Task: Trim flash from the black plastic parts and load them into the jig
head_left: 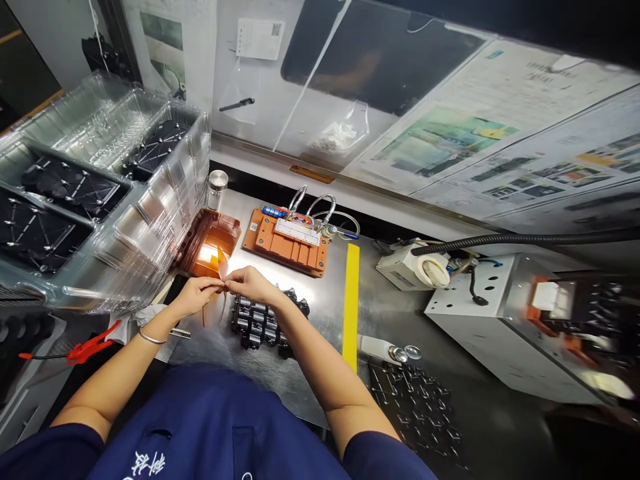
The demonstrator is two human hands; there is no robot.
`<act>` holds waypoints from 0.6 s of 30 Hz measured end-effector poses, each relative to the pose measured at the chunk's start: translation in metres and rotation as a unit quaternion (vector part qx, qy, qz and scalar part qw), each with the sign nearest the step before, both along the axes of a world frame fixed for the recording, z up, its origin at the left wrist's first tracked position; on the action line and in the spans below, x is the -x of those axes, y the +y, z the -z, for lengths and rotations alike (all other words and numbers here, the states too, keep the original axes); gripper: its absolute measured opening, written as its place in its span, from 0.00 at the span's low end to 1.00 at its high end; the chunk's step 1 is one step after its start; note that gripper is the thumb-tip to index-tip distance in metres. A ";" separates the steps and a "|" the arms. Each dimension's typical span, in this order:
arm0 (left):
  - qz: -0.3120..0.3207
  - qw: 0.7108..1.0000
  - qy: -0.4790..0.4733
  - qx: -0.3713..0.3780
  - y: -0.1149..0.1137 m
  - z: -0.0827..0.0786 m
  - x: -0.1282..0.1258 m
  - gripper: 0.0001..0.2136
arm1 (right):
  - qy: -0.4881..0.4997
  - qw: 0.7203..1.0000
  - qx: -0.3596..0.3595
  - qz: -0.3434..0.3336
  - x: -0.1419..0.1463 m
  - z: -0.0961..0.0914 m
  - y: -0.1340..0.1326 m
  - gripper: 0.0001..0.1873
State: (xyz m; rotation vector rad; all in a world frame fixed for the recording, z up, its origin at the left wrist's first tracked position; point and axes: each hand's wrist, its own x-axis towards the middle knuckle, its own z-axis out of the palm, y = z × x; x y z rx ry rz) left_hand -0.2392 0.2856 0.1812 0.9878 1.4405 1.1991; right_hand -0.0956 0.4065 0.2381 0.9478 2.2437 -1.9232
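On the far left, clear plastic trays (155,230) are piled up. Black parts (70,187) sit in their own pockets, probably so they do not bump each other. Red-handled pliers (93,343) lie below the trays, near the left arm.

Next comes the left hand (195,295). Its thumb and finger pinch a thin orange film (222,260). The right hand (249,283) pinches the film too, and the fingertips of both hands meet. The film looks thin and bendy, so a small, soft pinch seems to fit it best. It sticks up above the fingers, in front of an open brown box (231,227). The box is close by, perhaps so it is easy to reach. A jar with a metal lid (217,188) stands behind it.

More black pieces (255,321) lie partly behind the right arm. Farther back, an orange block (285,248) lies flat, with hoses on top. A yellow strip (351,293) runs along the desk (325,310), maybe to mark off a side. Past it are a white bottle (376,348), black parts with shiny pins (420,410) and a big grey metal box (470,340).

The desk is shiny metal. A pen (237,105) and papers (260,39) show on the wall behind.
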 end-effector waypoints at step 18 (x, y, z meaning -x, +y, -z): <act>-0.183 0.968 0.131 0.111 0.009 0.020 0.005 0.10 | -0.066 0.940 -0.005 0.335 -0.039 0.017 0.027 0.02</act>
